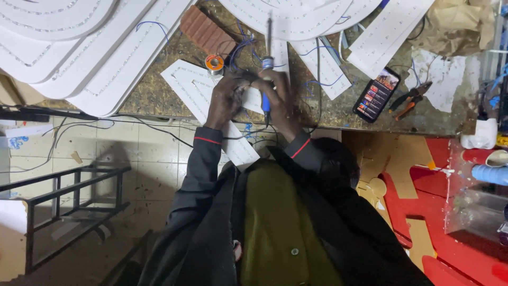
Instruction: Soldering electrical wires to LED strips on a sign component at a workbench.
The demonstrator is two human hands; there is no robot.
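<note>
Right hand (279, 103) gripped a soldering iron (268, 58), tip pointing away; left hand (226, 98) pinched blue wires (244, 91) steady over the white panel (198, 90) on the surface (159, 92).

One lit screen is seen: a smartphone (377, 94), a black rounded rectangle, is laid flat and tilted on the worn tabletop (159, 98). Its display is filled with stacked rows in orange, red and dark tones. All places below are given relative to this smartphone. White flat sign pieces (386, 29), long and straight-edged, are laid just above it. A white letter-shaped sign panel (193, 87) with an open centre is laid well to its left. Large curved white sign panels (79, 47) are stacked far to its upper left. Red sign shapes (460, 249) are found below and to its right.
</note>
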